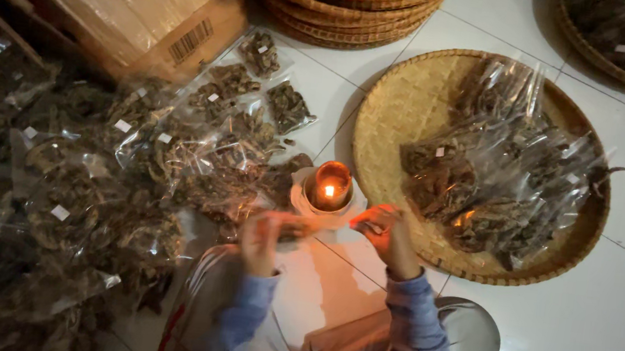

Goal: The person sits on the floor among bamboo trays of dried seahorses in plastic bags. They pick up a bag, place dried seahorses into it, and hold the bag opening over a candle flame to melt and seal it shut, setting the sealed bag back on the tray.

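To the left of my left hand (263, 234) lies a heap of clear packets (69, 179) filled with dark dried pieces. That hand is blurred but closed around 1 end of a small clear bag (305, 228), and my right hand (384, 231) pinches its other end just below the lit candle (329, 188). Beyond my right hand, a round woven tray (399, 107) holds more filled packets.
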